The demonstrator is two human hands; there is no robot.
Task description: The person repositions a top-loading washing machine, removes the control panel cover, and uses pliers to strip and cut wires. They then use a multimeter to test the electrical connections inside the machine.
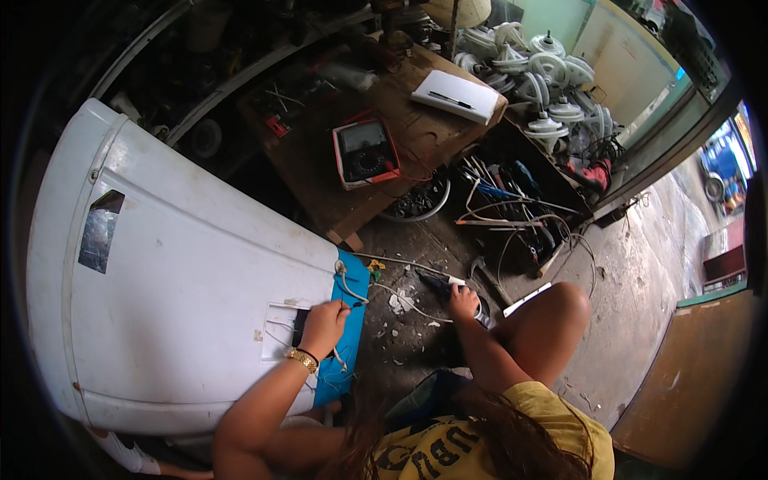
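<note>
A large white appliance body (184,248) with a blue base panel (346,320) lies on its side at my left. My left hand (322,326), with a gold watch and a dark band at the wrist, rests over a small opening in it. Its fingers are pinched on a thin wire (358,304) with a dark end, beside a looped grey cable (344,276). Thin loose wires (340,360) hang near the blue panel. My right hand (463,302) is low over the floor, closed around a dark object with a white part (456,281); its kind is unclear.
A wooden table (320,200) carries a red-framed multimeter (366,150) and a white box (454,96) with a pen. Beyond my right hand lie a hammer (490,280) and a tool bin (520,200). White gearbox parts (548,80) are piled behind. Debris (400,302) litters the floor.
</note>
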